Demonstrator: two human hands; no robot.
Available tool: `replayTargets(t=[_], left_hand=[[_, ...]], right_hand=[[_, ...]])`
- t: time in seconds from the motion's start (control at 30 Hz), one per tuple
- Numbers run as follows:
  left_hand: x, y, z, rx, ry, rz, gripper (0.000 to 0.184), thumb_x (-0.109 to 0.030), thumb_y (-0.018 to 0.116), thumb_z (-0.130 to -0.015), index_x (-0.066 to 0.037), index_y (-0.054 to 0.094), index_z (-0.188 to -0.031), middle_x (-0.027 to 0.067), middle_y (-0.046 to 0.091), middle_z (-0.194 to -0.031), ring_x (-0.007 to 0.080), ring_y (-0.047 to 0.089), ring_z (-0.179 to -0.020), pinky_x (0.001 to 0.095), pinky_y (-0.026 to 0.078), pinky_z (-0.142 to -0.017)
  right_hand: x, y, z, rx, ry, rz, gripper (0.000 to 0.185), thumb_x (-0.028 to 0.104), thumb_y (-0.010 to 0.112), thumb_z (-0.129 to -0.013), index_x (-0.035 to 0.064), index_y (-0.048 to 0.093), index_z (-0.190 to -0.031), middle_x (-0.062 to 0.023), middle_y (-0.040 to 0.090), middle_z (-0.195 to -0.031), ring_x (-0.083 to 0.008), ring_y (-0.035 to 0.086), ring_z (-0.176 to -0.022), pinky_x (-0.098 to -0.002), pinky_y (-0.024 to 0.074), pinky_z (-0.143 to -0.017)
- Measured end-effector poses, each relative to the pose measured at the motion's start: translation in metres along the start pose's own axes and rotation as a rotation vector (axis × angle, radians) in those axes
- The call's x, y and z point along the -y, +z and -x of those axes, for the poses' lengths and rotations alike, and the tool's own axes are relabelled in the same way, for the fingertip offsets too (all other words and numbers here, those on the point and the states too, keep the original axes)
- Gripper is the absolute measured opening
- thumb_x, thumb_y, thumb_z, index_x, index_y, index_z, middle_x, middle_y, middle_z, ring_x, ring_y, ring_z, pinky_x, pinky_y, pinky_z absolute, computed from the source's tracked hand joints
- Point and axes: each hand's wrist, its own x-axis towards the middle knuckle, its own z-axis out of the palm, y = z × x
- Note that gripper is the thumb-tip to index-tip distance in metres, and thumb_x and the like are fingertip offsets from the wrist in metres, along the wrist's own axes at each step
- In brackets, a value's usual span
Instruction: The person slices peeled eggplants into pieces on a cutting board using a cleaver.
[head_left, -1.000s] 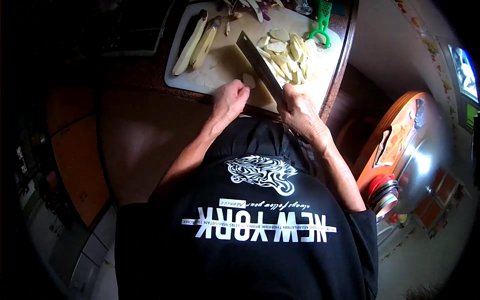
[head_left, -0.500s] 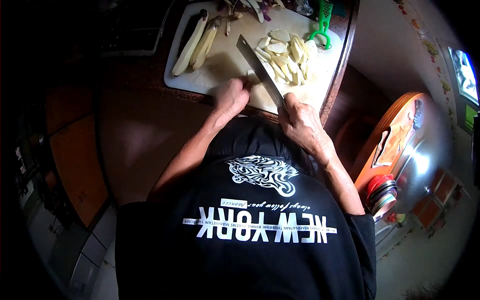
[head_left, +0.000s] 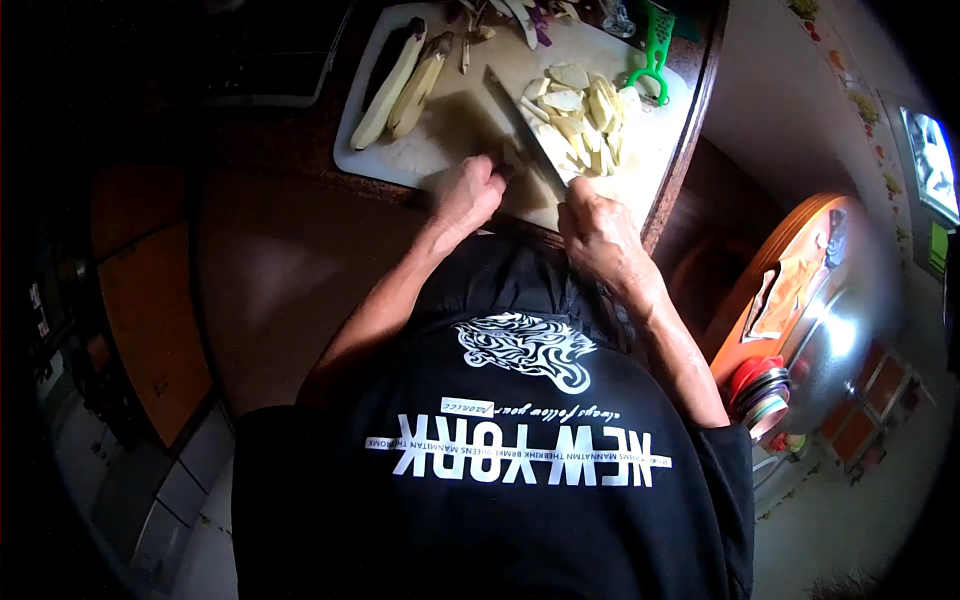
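My right hand [head_left: 598,225] is wrapped round the handle of a broad kitchen knife [head_left: 527,130], whose blade slants up and left over the cutting board [head_left: 648,150]. On the blade's left, my left hand [head_left: 470,195] is closed with its fingertips at the board. A small pale piece of peeled eggplant [head_left: 513,156] shows dimly at those fingertips, partly in shadow. Against the knife's right side lies a heap of pale eggplant slices [head_left: 580,118]. Two long peeled vegetables, which look like eggplants [head_left: 392,88], rest side by side on the board's left.
A green peeler [head_left: 655,52] lies at the board's upper right. Purple and pale peelings [head_left: 525,22] are scattered along the far edge. To the right stand an orange round-edged board [head_left: 768,265] and a stack of bowls [head_left: 765,395].
The knife blade has shifted slightly right and lies nearer the heap of slices. My left hand has barely moved, and the piece at its fingertips is now darker. The whole view has shifted slightly.
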Motion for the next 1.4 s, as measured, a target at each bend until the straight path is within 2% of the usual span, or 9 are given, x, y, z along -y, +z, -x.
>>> replayTargets(t=[0.3,0.4,0.53,0.73,0.83,0.93,1.03,1.13,1.4], left_hand=[[-0.003,0.000,0.001,0.069,-0.053,0.059,0.029,-0.022,0.052,-0.093,0.004,0.065,-0.088,0.0072,0.055,-0.059,0.0174,0.053,-0.053,0.0354,0.042,-0.049],[0.009,0.005,-0.005,0.051,-0.015,-0.029,0.027,-0.019,0.051,-0.091,0.005,0.064,-0.086,0.0085,0.056,-0.060,0.0186,0.054,-0.053,0.0362,0.043,-0.050],[-0.009,-0.002,0.002,0.016,0.017,0.061,0.025,-0.013,0.050,-0.086,0.008,0.062,-0.080,0.0119,0.057,-0.059,0.0207,0.056,-0.053,0.0384,0.044,-0.050],[0.001,-0.001,-0.002,0.044,-0.055,-0.063,0.024,-0.009,0.049,-0.082,0.010,0.054,-0.070,0.0168,0.056,-0.057,0.0248,0.057,-0.052,0.0417,0.045,-0.050],[0.003,0.002,-0.003,0.024,-0.070,-0.054,0.024,-0.009,0.049,-0.082,0.009,0.053,-0.068,0.0168,0.055,-0.057,0.0253,0.057,-0.051,0.0419,0.045,-0.050],[0.007,0.003,-0.005,0.025,-0.050,-0.023,0.021,-0.008,0.048,-0.082,0.009,0.055,-0.071,0.0152,0.055,-0.058,0.0223,0.055,-0.052,0.0404,0.044,-0.049],[0.010,0.008,-0.005,0.071,-0.033,0.039,0.024,-0.013,0.050,-0.088,0.006,0.059,-0.077,0.0118,0.057,-0.060,0.0189,0.054,-0.052,0.0384,0.043,-0.049],[0.011,0.012,-0.005,-0.001,-0.038,0.076,0.036,-0.030,0.053,-0.098,0.003,0.065,-0.088,0.0075,0.058,-0.062,0.0167,0.053,-0.052,0.0372,0.043,-0.050],[-0.005,0.000,0.000,0.044,-0.044,0.050,0.028,-0.019,0.052,-0.092,0.005,0.065,-0.088,0.0079,0.058,-0.061,0.0163,0.055,-0.054,0.0371,0.043,-0.050]], right_hand=[[0.015,-0.012,0.005,0.056,0.037,-0.063,0.017,0.011,0.058,-0.089,0.0015,0.046,-0.085,-0.0268,0.057,-0.065,-0.0480,0.059,-0.067,-0.0535,0.0459,-0.062],[0.014,-0.014,0.002,0.082,0.043,-0.041,0.016,0.012,0.058,-0.089,0.0016,0.046,-0.085,-0.0267,0.057,-0.064,-0.0477,0.059,-0.067,-0.0531,0.0459,-0.061],[0.009,-0.016,-0.004,0.144,0.040,0.014,0.015,0.011,0.058,-0.088,0.0012,0.046,-0.086,-0.0265,0.057,-0.063,-0.0472,0.060,-0.067,-0.0527,0.0459,-0.060],[0.008,0.011,-0.013,0.013,-0.101,0.041,0.012,0.007,0.057,-0.084,0.0003,0.048,-0.085,-0.0232,0.059,-0.062,-0.0422,0.063,-0.064,-0.0498,0.0488,-0.059],[0.003,0.011,-0.013,0.028,-0.048,0.042,0.013,0.008,0.058,-0.084,0.0005,0.047,-0.085,-0.0234,0.059,-0.062,-0.0426,0.062,-0.063,-0.0503,0.0484,-0.060],[0.002,0.000,-0.008,0.032,-0.007,-0.026,0.014,0.008,0.058,-0.087,0.0016,0.046,-0.087,-0.0249,0.058,-0.064,-0.0443,0.061,-0.064,-0.0518,0.0464,-0.059],[0.013,-0.014,-0.002,0.060,0.027,-0.008,0.014,0.009,0.058,-0.089,0.0015,0.046,-0.087,-0.0249,0.058,-0.063,-0.0447,0.060,-0.063,-0.0521,0.0463,-0.060],[0.015,-0.015,0.000,0.055,-0.020,-0.022,0.016,0.011,0.058,-0.089,0.0016,0.046,-0.087,-0.0241,0.057,-0.062,-0.0450,0.059,-0.063,-0.0514,0.0462,-0.060],[0.014,-0.019,-0.008,0.109,-0.005,0.012,0.017,0.013,0.058,-0.089,0.0018,0.047,-0.087,-0.0240,0.057,-0.062,-0.0444,0.060,-0.064,-0.0510,0.0459,-0.059]])
